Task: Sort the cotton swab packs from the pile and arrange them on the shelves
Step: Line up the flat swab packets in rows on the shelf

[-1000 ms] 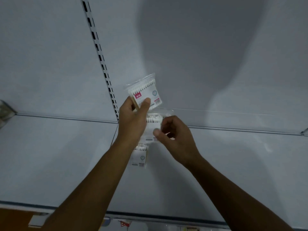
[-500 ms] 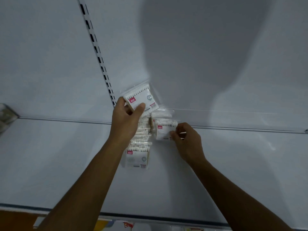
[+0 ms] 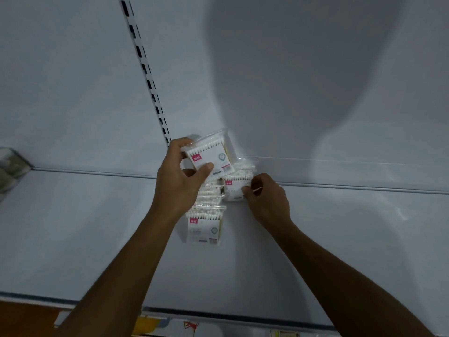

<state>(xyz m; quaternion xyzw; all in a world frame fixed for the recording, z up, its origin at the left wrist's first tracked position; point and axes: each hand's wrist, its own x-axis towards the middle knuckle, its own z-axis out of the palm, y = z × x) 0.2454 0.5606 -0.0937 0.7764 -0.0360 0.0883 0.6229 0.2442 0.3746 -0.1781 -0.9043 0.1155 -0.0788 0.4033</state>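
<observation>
Head view looks down on a small cluster of cotton swab packs at the far middle of a pale shelf (image 3: 73, 239). The left hand (image 3: 178, 186) has its grip closed around the upper pack (image 3: 213, 158), thumb pressed on the white label face and fingers wrapped behind the far-left corner, holding it tilted and raised just in front of the back panel (image 3: 73, 81). Just right of it the right hand (image 3: 267, 203) pinches the right edge of the second pack (image 3: 234, 188) with curled fingertips; this pack lies at the shelf's far edge, touching the seam with the back panel. Nearer, a row of packs (image 3: 205, 224) lies overlapped on the shelf, partly hidden under the left hand.

Each pack is a flat, squarish clear plastic bag, crinkled and shiny, with rows of white swab tips, a white card and a small pink tag. Wide bare shelf stretches to both sides and toward the near lip. A slotted upright strip (image 3: 145, 74) runs up the smooth back panel, ending behind the left hand. A clear wrapped item (image 3: 11, 166) sits at the far left edge.
</observation>
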